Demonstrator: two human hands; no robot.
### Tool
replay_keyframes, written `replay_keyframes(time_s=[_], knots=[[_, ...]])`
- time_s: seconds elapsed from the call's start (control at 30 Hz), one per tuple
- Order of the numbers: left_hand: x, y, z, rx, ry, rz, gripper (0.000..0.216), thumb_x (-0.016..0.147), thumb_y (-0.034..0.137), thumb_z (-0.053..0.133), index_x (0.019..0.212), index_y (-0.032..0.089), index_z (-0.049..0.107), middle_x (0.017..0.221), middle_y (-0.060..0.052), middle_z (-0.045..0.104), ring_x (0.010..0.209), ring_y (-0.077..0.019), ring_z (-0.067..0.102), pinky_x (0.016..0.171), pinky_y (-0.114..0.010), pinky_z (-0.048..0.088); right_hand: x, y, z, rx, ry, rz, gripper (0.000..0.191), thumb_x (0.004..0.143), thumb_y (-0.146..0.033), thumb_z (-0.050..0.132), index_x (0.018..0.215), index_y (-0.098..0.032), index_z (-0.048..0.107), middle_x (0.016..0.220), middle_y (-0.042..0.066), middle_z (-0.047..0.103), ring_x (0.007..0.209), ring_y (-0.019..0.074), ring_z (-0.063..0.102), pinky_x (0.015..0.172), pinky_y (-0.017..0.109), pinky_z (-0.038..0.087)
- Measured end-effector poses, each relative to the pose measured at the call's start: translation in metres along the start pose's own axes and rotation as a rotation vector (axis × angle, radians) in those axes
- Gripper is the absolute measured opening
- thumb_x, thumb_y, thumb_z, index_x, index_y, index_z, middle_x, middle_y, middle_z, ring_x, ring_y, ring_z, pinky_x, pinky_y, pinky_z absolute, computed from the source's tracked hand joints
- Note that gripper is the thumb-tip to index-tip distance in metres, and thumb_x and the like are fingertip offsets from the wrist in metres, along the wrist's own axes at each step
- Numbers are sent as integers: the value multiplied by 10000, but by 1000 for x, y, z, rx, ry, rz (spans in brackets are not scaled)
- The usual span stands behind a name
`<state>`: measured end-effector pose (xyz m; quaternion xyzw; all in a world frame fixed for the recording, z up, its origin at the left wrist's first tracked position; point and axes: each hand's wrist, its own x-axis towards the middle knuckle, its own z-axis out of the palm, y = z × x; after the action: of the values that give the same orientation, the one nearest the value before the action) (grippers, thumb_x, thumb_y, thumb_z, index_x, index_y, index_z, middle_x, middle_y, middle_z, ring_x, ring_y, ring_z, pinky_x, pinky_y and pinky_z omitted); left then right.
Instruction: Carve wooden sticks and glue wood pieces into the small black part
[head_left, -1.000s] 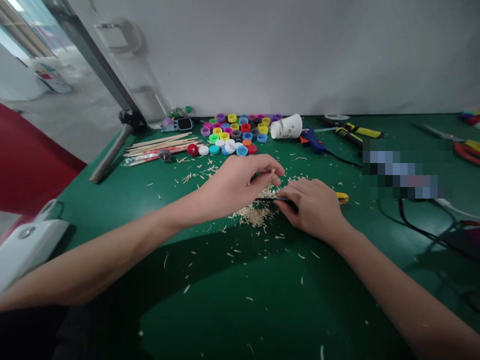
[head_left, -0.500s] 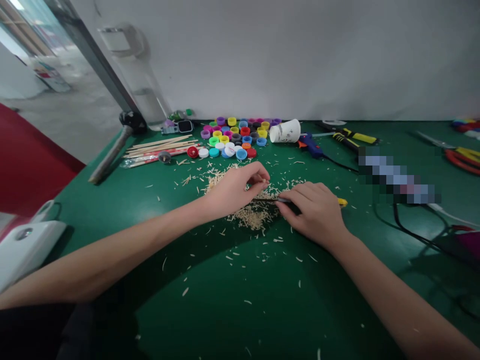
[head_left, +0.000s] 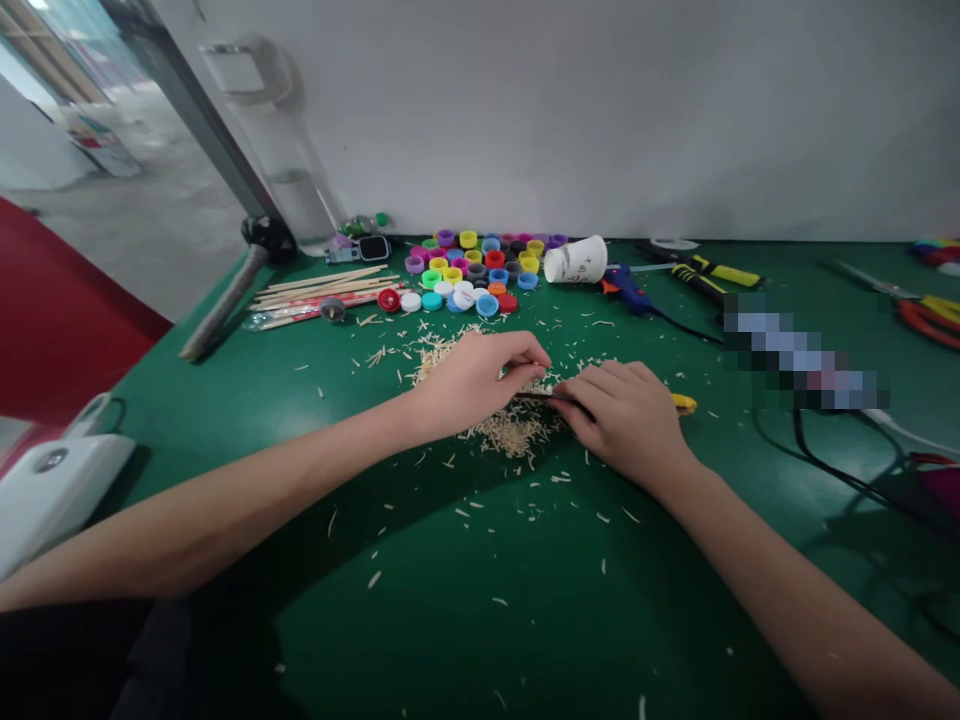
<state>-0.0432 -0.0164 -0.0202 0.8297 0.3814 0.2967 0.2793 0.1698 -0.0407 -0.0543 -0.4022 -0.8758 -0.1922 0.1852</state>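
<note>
My left hand (head_left: 476, 380) is pinched shut on a small wooden piece that I can barely make out, over a pile of pale wood shavings (head_left: 510, 430) on the green table (head_left: 525, 580). My right hand (head_left: 626, 415) is closed around a utility knife with a yellow end (head_left: 682, 403). Its thin blade (head_left: 544, 397) points left toward my left fingertips. Both hands nearly touch above the shavings.
Several coloured bottle caps (head_left: 472, 270) lie behind the hands, with wooden sticks (head_left: 315, 292) to their left. A tipped paper cup (head_left: 576, 260), a blue glue gun (head_left: 626, 285), yellow-handled tools (head_left: 712, 272), scissors (head_left: 919, 305) and black cables (head_left: 840, 460) sit at right. A white device (head_left: 52, 490) lies at left.
My left hand dropped from a raised pinch down onto the shavings pile, drew back left, then closed in toward the blade again. My right hand stayed on the knife.
</note>
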Motion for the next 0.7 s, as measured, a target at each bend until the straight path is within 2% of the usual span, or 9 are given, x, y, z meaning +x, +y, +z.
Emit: replay_keyframes(time_s=[0.1, 0.23, 0.4, 0.53, 0.7], knots=[[0, 0, 0, -37, 15, -16, 118, 879, 229, 510, 918, 195, 616, 870, -1, 707, 810, -118, 654, 684, -236, 495, 0, 0, -1, -13, 49, 1, 171, 905, -304, 498, 857, -198, 624, 754, 19, 636, 729, 163, 506, 674, 310, 291], [0, 0, 1, -54, 34, -19, 53, 866, 218, 540, 879, 193, 584, 863, 8, 703, 823, -113, 662, 661, -220, 489, 1, 0, -1, -14, -25, -31, 182, 905, -315, 501, 867, -199, 635, 737, 9, 622, 723, 165, 494, 651, 310, 275], [-1, 0, 1, -54, 32, -14, 48, 864, 210, 545, 840, 187, 579, 831, 14, 700, 795, -102, 659, 659, -217, 490, 1, 0, 0, -19, 37, -22, 174, 906, -307, 500, 855, -199, 627, 755, 5, 632, 720, 158, 488, 675, 311, 278], [-1, -1, 1, -56, 38, -18, 53, 862, 213, 543, 826, 188, 574, 842, 9, 702, 802, -111, 659, 664, -232, 493, 1, 1, 1, -3, -6, -36, 181, 906, -320, 498, 856, -206, 629, 749, 2, 633, 721, 158, 497, 666, 311, 272], [0, -1, 1, -49, 48, -29, 57, 855, 218, 550, 809, 189, 567, 815, 10, 701, 778, -114, 655, 654, -244, 488, 1, 1, 0, -20, 16, -28, 180, 909, -305, 487, 865, -200, 627, 753, 14, 637, 722, 163, 504, 678, 319, 275]])
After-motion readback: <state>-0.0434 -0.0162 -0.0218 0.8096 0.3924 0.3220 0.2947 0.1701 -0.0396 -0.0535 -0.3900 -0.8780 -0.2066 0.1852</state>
